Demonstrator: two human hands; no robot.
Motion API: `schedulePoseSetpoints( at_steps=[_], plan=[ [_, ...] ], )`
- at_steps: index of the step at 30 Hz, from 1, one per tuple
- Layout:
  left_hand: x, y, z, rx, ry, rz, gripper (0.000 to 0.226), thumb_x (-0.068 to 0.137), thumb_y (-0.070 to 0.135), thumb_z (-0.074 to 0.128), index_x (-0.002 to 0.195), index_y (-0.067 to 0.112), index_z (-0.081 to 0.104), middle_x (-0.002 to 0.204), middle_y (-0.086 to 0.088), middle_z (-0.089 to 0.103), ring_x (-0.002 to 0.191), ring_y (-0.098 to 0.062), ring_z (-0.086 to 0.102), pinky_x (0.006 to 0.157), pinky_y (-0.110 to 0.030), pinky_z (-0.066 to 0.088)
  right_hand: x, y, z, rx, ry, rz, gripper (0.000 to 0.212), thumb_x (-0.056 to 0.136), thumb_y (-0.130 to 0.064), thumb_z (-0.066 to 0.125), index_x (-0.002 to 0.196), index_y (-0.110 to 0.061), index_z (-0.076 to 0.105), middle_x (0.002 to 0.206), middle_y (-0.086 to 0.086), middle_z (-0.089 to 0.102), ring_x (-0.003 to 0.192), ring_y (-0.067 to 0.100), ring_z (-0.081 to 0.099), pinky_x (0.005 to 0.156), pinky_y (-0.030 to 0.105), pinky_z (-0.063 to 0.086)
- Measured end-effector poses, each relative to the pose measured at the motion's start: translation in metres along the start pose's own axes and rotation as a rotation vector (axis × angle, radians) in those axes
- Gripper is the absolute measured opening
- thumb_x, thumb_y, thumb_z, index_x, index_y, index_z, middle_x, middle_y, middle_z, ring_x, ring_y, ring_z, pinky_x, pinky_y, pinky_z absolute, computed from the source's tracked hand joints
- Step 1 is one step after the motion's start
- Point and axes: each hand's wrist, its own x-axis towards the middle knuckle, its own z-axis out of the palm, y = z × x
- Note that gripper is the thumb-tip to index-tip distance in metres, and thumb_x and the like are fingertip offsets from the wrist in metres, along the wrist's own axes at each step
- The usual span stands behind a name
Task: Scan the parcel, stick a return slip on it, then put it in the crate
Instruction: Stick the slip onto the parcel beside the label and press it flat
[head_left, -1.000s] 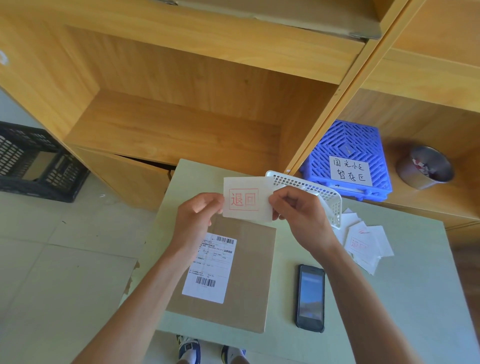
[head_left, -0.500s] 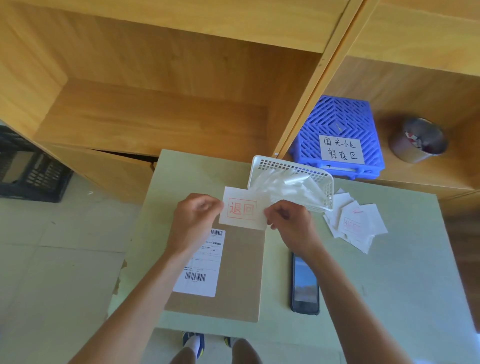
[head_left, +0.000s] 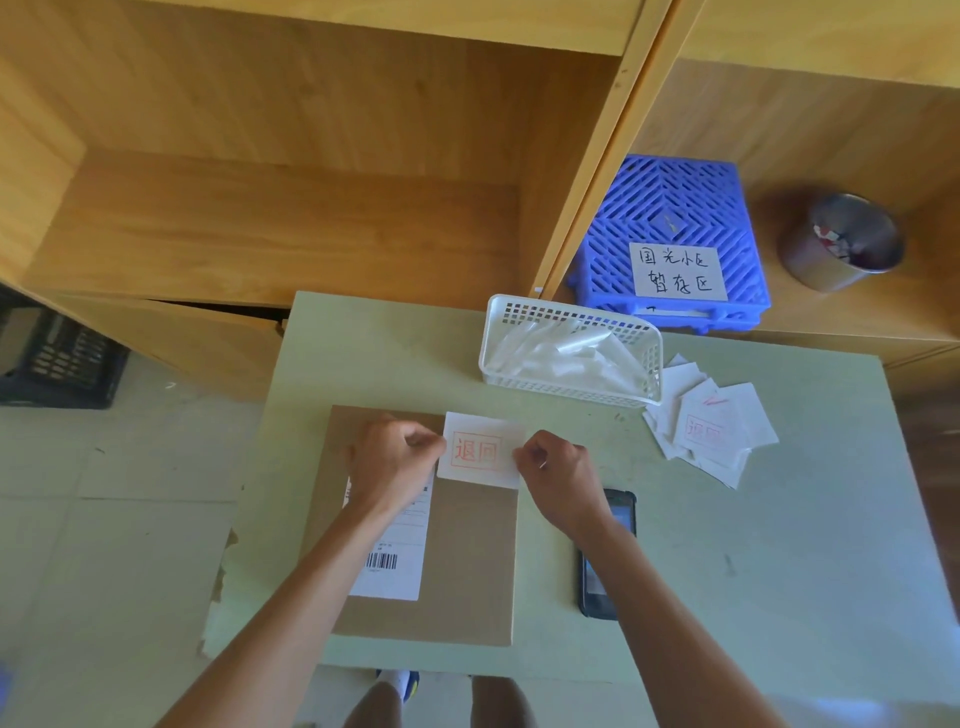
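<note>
A flat brown cardboard parcel (head_left: 467, 561) lies on the pale green table (head_left: 753, 545), with a white shipping label (head_left: 400, 551) on its left half. A white return slip (head_left: 480, 451) with a red stamp sits at the parcel's far right corner. My left hand (head_left: 397, 460) pinches the slip's left edge and my right hand (head_left: 558, 470) pinches its right edge. Whether the slip touches the cardboard I cannot tell. A black crate (head_left: 57, 353) stands on the floor at the far left.
A black phone (head_left: 608, 561) lies right of the parcel, partly under my right forearm. A white mesh basket (head_left: 571, 351) with peeled backing paper, a pile of spare slips (head_left: 711, 421), a blue labelled basket (head_left: 675, 244) and a metal cup (head_left: 841, 241) sit behind, under wooden shelves.
Both hands have brought the return slip down from in front of the white basket to the parcel's far right corner. The camera view has tilted downward.
</note>
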Motion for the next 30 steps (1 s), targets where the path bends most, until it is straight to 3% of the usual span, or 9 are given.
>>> schedulePoseSetpoints(
  at_steps=[5,12,17,21,24,30],
  plan=[
    [-0.0014,0.0044,0.002,0.01,-0.013,-0.022,0.014,0.079,0.021,0.069,0.067,0.02,0.077,0.049,0.016,0.063,0.05,-0.006,0.055,0.066,-0.027,0.042,0.0044,0.0019,0.0009,0.017,-0.018,0.056,0.021,0.095,-0.026,0.057,0.089,-0.01,0.069,0.087,0.007,0.072,0.078,0.03,0.067,0.068,0.038,0.055],
    [0.002,0.002,0.0032,0.052,0.002,-0.018,0.014,0.074,0.026,0.068,0.062,0.023,0.075,0.051,0.016,0.066,0.055,-0.011,0.059,0.08,-0.038,0.051,0.0056,0.0015,0.0032,0.006,-0.045,0.091,0.02,0.093,-0.029,0.055,0.088,-0.014,0.068,0.082,0.004,0.07,0.073,0.027,0.066,0.062,0.036,0.055],
    [0.0031,0.0028,0.0035,0.077,0.002,-0.025,0.015,0.072,0.028,0.064,0.062,0.022,0.074,0.054,0.014,0.068,0.062,-0.018,0.066,0.09,-0.046,0.052,0.0068,-0.0012,0.0028,-0.015,-0.053,0.095,0.022,0.092,-0.03,0.055,0.09,-0.013,0.068,0.085,0.004,0.071,0.077,0.028,0.067,0.068,0.039,0.058],
    [0.0036,0.0027,0.0039,0.081,0.014,-0.014,0.014,0.075,0.024,0.066,0.064,0.02,0.075,0.056,0.006,0.07,0.061,-0.018,0.066,0.088,-0.041,0.052,0.0073,-0.0026,0.0025,-0.058,-0.054,0.086,0.023,0.094,-0.03,0.054,0.092,-0.012,0.068,0.088,0.005,0.07,0.078,0.029,0.067,0.066,0.038,0.057],
    [0.0054,0.002,0.0035,0.072,0.02,-0.017,0.015,0.076,0.023,0.068,0.063,0.022,0.074,0.054,0.011,0.069,0.063,-0.019,0.067,0.086,-0.039,0.049,0.0088,-0.0043,0.0025,-0.083,-0.047,0.077,0.022,0.094,-0.03,0.054,0.092,-0.013,0.068,0.088,0.005,0.07,0.078,0.029,0.066,0.065,0.038,0.056],
    [0.0065,0.001,0.0035,0.054,0.031,0.007,0.015,0.078,0.018,0.069,0.066,0.014,0.076,0.056,0.002,0.07,0.052,-0.014,0.054,0.069,-0.029,0.042,0.0088,-0.0051,0.0036,-0.096,-0.043,0.075,0.023,0.094,-0.031,0.053,0.093,-0.013,0.068,0.089,0.005,0.07,0.079,0.029,0.066,0.067,0.038,0.057]
  ],
)
